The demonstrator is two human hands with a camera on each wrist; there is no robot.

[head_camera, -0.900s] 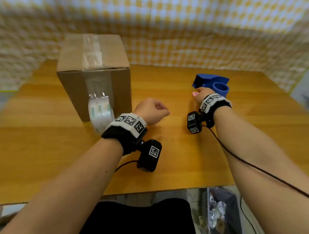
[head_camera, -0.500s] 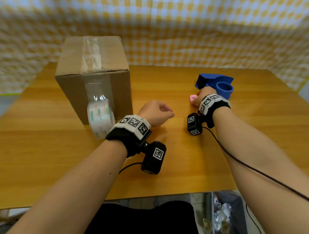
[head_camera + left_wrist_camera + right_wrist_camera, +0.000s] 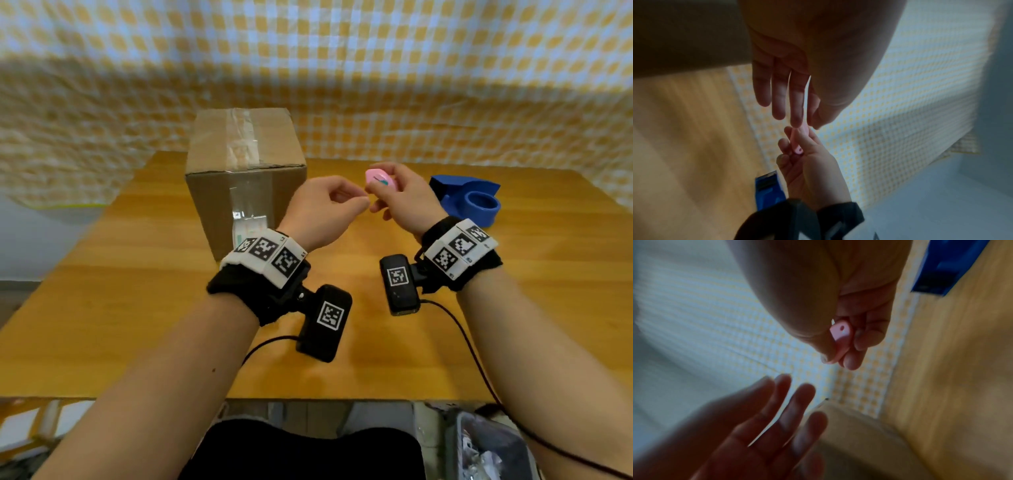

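Pink tool (image 3: pixel 378 180) pinched in right fingers (image 3: pixel 853 360), clear above table (image 3: pixel 137 274) (left fingers (image 3: pixel 781 391) relaxed, near).

Hung behind with draped yellow-and-white checked cloth (image 3: pixel 342 68); fronted by a honey-coloured wooden surface (image 3: pixel 102 308); lit softly and evenly.

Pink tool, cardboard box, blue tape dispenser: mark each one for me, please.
Pink tool (image 3: pixel 374 176), head view, on its flat pink face.
Cardboard box (image 3: pixel 209 209), head view, on its bare front wall.
Blue tape dispenser (image 3: pixel 457 186), head view, on its blocky body.
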